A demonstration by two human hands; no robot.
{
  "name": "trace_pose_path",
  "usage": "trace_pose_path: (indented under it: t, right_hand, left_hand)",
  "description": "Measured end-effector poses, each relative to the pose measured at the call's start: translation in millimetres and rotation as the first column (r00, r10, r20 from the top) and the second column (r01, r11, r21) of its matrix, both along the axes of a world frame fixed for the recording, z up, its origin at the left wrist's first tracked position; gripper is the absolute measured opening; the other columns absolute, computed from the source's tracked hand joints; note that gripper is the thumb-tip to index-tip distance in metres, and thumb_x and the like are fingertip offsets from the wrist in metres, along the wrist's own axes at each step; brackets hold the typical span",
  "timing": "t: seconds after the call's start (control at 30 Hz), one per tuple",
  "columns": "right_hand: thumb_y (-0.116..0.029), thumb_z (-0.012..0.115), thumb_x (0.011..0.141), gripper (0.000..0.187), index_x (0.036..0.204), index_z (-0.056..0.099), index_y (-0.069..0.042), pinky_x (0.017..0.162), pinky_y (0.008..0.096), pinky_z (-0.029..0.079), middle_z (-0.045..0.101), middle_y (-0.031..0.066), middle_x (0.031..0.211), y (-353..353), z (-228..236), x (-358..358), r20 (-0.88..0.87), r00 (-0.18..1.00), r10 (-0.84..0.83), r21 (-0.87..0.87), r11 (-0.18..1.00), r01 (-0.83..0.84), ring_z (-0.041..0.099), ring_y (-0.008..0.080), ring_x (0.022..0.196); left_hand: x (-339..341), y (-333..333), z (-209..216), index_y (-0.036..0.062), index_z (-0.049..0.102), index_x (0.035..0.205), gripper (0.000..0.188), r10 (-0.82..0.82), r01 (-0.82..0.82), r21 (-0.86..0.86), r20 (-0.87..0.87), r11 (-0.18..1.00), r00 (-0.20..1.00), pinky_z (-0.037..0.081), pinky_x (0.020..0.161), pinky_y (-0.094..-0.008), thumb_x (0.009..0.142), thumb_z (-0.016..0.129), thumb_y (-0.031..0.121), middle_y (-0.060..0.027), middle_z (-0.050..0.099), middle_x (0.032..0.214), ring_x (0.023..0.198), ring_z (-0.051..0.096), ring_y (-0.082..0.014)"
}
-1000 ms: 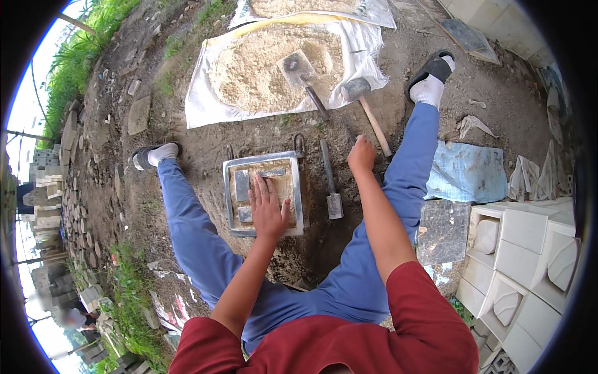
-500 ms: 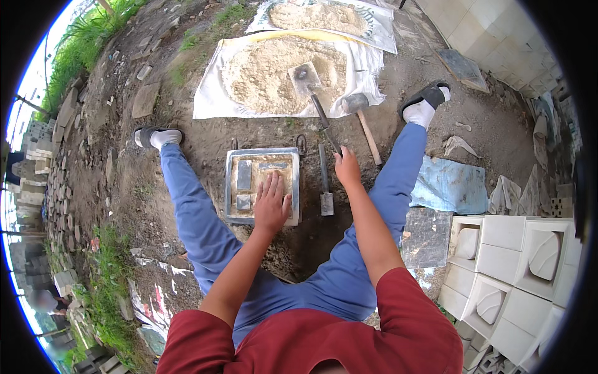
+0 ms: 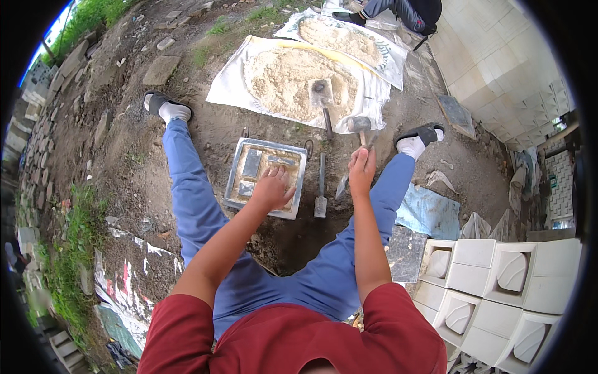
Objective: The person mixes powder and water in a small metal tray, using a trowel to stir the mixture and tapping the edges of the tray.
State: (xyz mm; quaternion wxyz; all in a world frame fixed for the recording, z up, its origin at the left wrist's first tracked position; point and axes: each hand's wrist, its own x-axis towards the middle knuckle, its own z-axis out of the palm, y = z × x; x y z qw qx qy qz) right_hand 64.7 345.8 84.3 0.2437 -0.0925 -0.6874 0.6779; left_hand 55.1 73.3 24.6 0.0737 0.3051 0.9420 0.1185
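Between my legs lies a square metal frame (image 3: pixel 302 187) packed with pale sand, with flat dark grey pieces (image 3: pixel 252 163) set in its surface. My left hand (image 3: pixel 272 188) rests on the sand inside it, fingers spread and holding nothing. To the right of the frame, my right hand (image 3: pixel 361 171) is closed on a small pointed trowel (image 3: pixel 342 186); its slim blade points down toward me and its other end sticks out above the fist. Just beyond that hand lies a mallet (image 3: pixel 359 124), its handle partly hidden. A flat-ended metal tool (image 3: pixel 321 202) lies between frame and right hand.
Ahead, sand piles (image 3: pixel 280 68) lie on white sacks (image 3: pixel 230 87), with a square-bladed shovel (image 3: pixel 321 92) on the nearer pile. Another person (image 3: pixel 398 12) sits at the far right. White blocks (image 3: pixel 473 265) are stacked at right, beside a blue sheet (image 3: pixel 430 209).
My right hand has shifted right, turning the small trowel so its pointed blade shows below the fist. The left hand's fingers have bent more on the sand. Another person has come into view.
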Motion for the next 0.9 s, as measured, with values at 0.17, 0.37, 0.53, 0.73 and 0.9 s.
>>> trace_pose_path:
  t: [0.17,0.37,0.53,0.73,0.9]
  right_hand:
    - [-0.048,0.050,0.108,0.042,0.096,0.043,-0.008,0.051,0.0295,0.039,0.044,0.0014,0.070,-36.3,95.7,8.4,-0.355,0.934,0.045,-0.158,0.982,-0.107,0.042,0.0128,0.053]
    - [-0.057,0.052,0.104,0.049,0.097,0.044,-0.010,0.043,0.0271,0.029,0.038,-0.0004,0.064,-74.0,107.9,-21.4,-0.373,0.918,0.137,-0.256,0.936,-0.244,0.034,0.0095,0.048]
    - [-0.063,0.054,0.100,0.056,0.094,0.042,-0.009,0.043,0.0276,0.022,0.035,-0.0012,0.065,-105.2,98.4,-47.5,-0.392,0.908,0.151,-0.156,0.961,-0.228,0.029,0.0081,0.047]
    - [-0.066,0.050,0.100,0.061,0.090,0.039,-0.007,0.044,0.0266,0.024,0.035,-0.0002,0.065,-127.8,67.2,-68.7,-0.376,0.927,-0.011,-0.054,0.999,-0.010,0.030,0.0082,0.049]
    - [-0.065,0.048,0.102,0.059,0.091,0.037,-0.008,0.044,0.0260,0.025,0.034,-0.0002,0.066,-138.2,64.3,-71.0,-0.382,0.915,-0.132,-0.060,0.991,0.118,0.031,0.0081,0.049]
  left_hand:
    - [3.3,-24.9,-5.8,0.0020,0.046,0.150,0.064,-0.066,0.067,0.190,-0.010,0.979,0.998,0.024,0.124,-0.0495,0.100,0.055,0.041,-0.0198,0.044,0.157,0.146,0.041,-0.0348]
    - [-12.7,-41.5,-9.5,0.0063,0.038,0.156,0.068,0.068,-0.021,0.353,-0.120,0.935,0.990,0.018,0.127,-0.0485,0.099,0.059,0.035,-0.0133,0.037,0.163,0.153,0.030,-0.0311]
    - [-33.0,-41.7,-12.1,0.0109,0.030,0.161,0.072,0.037,-0.003,0.170,-0.195,0.985,0.980,0.007,0.129,-0.0468,0.102,0.046,0.050,-0.0051,0.026,0.169,0.158,0.017,-0.0227]
    - [-36.3,-43.7,-11.8,0.0116,0.030,0.161,0.073,0.041,-0.013,0.194,-0.143,0.981,0.989,0.008,0.129,-0.0479,0.101,0.048,0.050,-0.0078,0.027,0.169,0.157,0.019,-0.0242]
    - [-37.5,-44.5,-10.7,0.0126,0.030,0.161,0.074,0.050,-0.026,0.203,-0.113,0.979,0.992,0.008,0.129,-0.0484,0.100,0.050,0.050,-0.0104,0.027,0.168,0.157,0.019,-0.0257]
